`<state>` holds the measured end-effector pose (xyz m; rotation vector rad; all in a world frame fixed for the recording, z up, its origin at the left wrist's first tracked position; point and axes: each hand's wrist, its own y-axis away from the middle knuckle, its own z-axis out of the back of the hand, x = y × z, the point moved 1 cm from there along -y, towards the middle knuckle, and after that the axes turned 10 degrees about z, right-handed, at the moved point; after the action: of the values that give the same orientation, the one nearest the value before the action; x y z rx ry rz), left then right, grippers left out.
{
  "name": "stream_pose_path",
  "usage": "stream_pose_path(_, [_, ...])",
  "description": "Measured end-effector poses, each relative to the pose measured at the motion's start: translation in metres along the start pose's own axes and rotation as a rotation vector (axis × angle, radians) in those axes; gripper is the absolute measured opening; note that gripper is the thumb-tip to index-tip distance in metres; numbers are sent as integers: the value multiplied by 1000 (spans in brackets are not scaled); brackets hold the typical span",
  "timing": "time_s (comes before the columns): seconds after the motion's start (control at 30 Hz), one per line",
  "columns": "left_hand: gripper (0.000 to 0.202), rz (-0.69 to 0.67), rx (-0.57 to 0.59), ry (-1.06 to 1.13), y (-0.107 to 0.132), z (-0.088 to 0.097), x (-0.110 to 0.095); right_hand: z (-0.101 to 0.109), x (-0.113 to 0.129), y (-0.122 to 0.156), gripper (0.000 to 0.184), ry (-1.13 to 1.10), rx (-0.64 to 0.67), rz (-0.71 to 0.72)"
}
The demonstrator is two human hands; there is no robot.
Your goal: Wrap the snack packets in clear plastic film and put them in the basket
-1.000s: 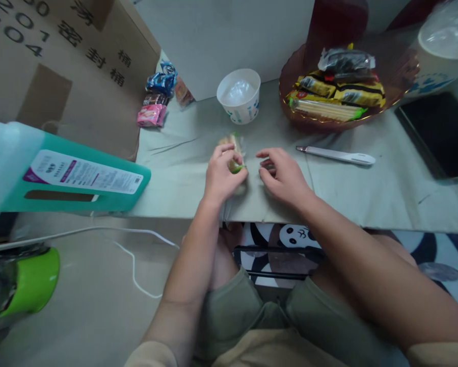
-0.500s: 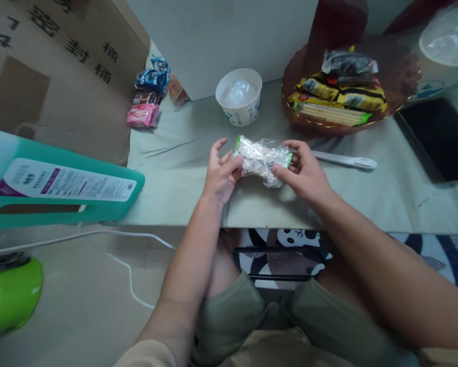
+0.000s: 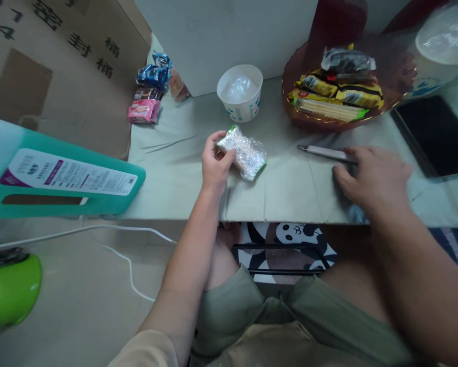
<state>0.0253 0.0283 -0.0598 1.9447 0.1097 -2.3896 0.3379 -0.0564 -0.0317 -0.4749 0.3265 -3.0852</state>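
My left hand (image 3: 213, 165) pinches one end of a small crinkly clear packet with green edges (image 3: 244, 154), held just above the grey table (image 3: 290, 188). My right hand (image 3: 374, 178) is off to the right and blurred by motion. It covers the handle end of a white utility knife (image 3: 320, 151) lying on the table. Its fingers curl downward, and I cannot make out whether they grip the knife.
A white paper cup (image 3: 240, 92) stands behind the packet. A brown tray of snack packets (image 3: 339, 86) sits at the back right, a dark tablet (image 3: 431, 132) at far right. Small snack packs (image 3: 148, 97) lie back left beside a cardboard box (image 3: 60, 76). A teal jug (image 3: 60, 178) juts in at left.
My right hand let go of the packet and swung right onto the knife. My left hand now holds the packet alone, tilted and a little farther back.
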Motion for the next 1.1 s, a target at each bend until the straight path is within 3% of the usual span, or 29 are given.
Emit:
stream_pose_path(0.13, [58,4,72,45,3,-8,-1,-3,5,-3,21,-75,39,-9])
stream_pose_path(0.3, [66,-53,109,49,8,-23,-4,-3,39,-11,25,-705,104,-58])
stream_pose_path(0.37, [68,-77,134,58,10,-30,-5,-4,53,-14,27,-795,115,-35])
stream_pose_path(0.5, [71,-73,173,75,12,-40,-2,-5,69,-19,26,-702,131,57])
stream_pose_path(0.63, [72,-29,158,42,7,-36,5,-5,68,-21,32,-618,184,148])
stream_pose_path(0.77, [64,-2,35,-25,-4,-16,8,-3,52,-16,39,-585,312,150])
stream_pose_path(0.9, [49,68,-164,-204,-15,11,6,-1,32,-8,37,-524,417,88])
stream_pose_path(1.0, [44,69,-270,-380,-17,24,4,-2,22,-6,24,-407,285,38])
stream_pose_path(1.1, [55,6,-194,-447,-14,25,2,-6,18,-9,26,-255,85,11])
